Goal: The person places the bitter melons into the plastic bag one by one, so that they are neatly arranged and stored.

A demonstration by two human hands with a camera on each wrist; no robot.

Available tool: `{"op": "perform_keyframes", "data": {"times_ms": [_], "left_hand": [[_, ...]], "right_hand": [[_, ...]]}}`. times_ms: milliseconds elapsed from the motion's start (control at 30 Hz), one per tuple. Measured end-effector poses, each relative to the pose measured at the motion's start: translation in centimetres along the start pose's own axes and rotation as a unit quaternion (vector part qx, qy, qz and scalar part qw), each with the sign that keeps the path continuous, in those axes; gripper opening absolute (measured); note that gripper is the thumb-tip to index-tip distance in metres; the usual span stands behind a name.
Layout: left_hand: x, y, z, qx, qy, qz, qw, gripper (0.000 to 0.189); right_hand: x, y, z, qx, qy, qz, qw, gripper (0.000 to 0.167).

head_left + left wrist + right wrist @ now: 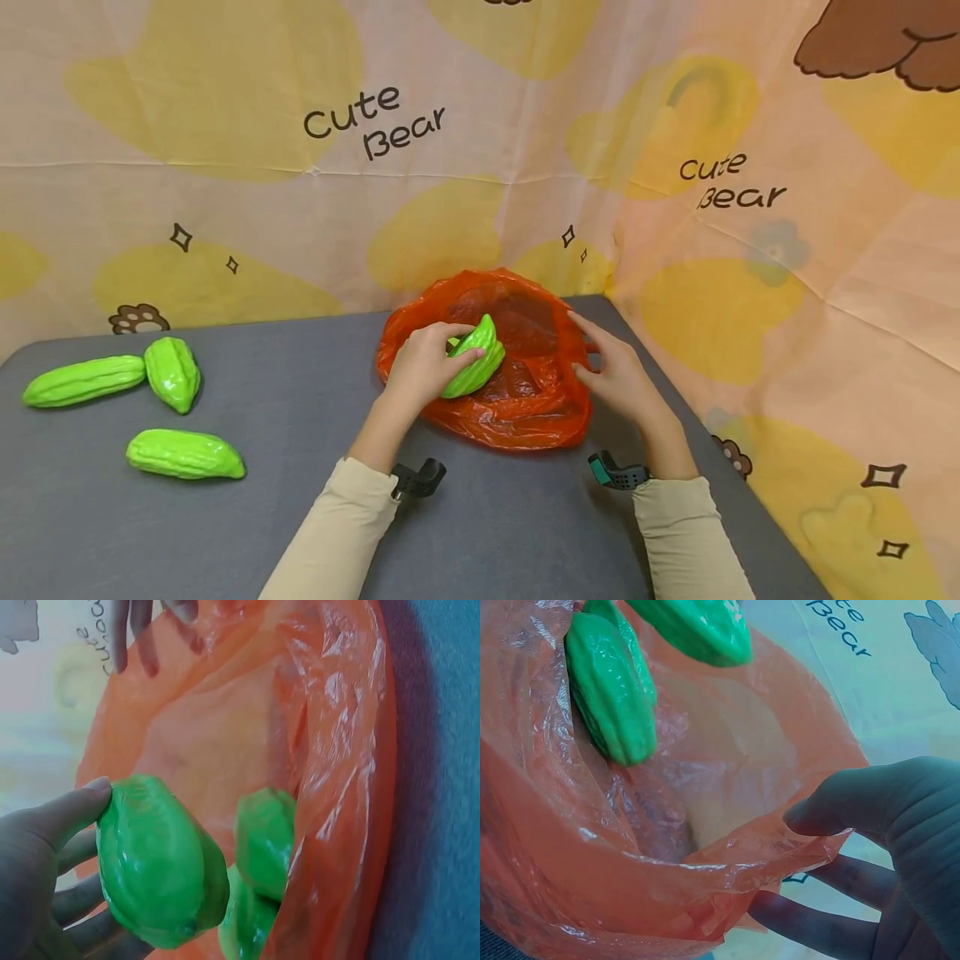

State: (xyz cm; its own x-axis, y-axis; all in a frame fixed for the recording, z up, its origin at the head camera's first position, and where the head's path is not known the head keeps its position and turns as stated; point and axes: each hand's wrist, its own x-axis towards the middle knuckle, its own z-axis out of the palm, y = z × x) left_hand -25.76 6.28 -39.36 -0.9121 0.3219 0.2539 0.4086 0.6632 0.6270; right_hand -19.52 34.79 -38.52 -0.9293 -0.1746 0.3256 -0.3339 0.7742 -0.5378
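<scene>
My left hand (423, 367) grips a pale green, ridged bitter melon (486, 337) at the mouth of a red plastic bag (517, 429). In the left wrist view its thumb and fingers lie along the side of that melon (161, 862). Two more bitter melons lie inside the bag, one plain in the right wrist view (615, 690) and the other partly covered. At the bag's right side, my right hand (618, 367) pinches the rim, thumb (821, 810) inside and fingers outside. The bag's mouth stands wide.
To the left on the grey table (300, 517) lie three bitter melons: a long one (82, 382), a short one (173, 373) touching its end, and another (185, 454) nearer. A printed cloth (247, 125) hangs behind and along the right.
</scene>
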Motion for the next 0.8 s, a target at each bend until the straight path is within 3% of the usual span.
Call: {"op": "perform_keyframes", "data": {"times_ms": [500, 800], "left_hand": [[1.3, 2.0, 3.0, 0.019, -0.029, 0.02, 0.9992, 0.047], [1.3, 1.9, 4.7, 0.009, -0.024, 0.002, 0.9997, 0.046]], "right_hand": [[0.1, 0.0, 0.0, -0.011, -0.001, 0.005, 0.9999, 0.078], [0.2, -0.1, 0.0, -0.007, -0.006, 0.005, 0.9999, 0.078]]}}
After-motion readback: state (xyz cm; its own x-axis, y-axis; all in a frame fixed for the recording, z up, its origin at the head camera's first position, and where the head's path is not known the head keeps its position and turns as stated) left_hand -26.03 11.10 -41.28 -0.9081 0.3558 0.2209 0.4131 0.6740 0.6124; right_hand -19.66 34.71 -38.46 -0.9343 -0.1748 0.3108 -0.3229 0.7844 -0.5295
